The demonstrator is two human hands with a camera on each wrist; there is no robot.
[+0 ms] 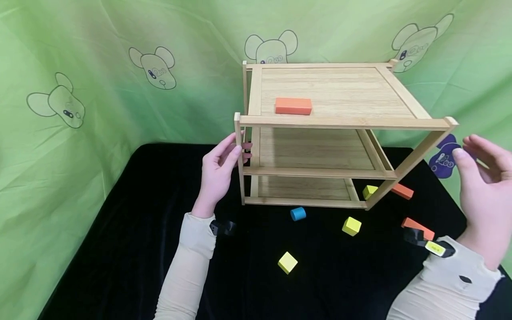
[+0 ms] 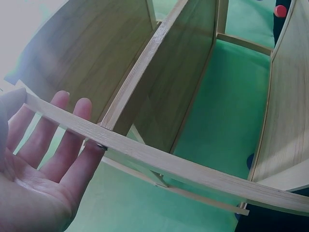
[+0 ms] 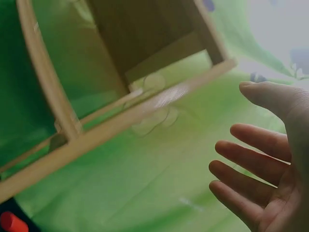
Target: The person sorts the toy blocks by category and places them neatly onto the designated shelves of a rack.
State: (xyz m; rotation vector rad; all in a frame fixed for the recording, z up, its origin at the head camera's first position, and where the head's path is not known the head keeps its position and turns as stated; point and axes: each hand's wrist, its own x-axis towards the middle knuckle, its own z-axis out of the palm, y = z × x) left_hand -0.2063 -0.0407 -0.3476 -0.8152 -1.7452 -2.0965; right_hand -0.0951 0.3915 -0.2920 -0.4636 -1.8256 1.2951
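A three-tier wooden shelf (image 1: 340, 89) stands on the black cloth, its top board carrying one orange rectangular block (image 1: 293, 106). My left hand (image 1: 214, 173) grips the shelf's front left post, thumb in front and fingers behind it; the left wrist view shows the post (image 2: 145, 151) running between the thumb and the fingers. Off the shelf's right side, my right hand (image 1: 486, 186) is raised in the air with nothing in it. In the right wrist view its fingers (image 3: 251, 159) are spread and apart from the wooden post (image 3: 106, 135).
Three yellow cubes (image 1: 287, 262), a blue cylinder (image 1: 298, 214) and two orange blocks (image 1: 418, 228) lie on the black cloth (image 1: 152, 249) before and beside the shelf. Some are partly hidden by a post or my right wrist strap. A green printed curtain (image 1: 200, 26) surrounds the table.
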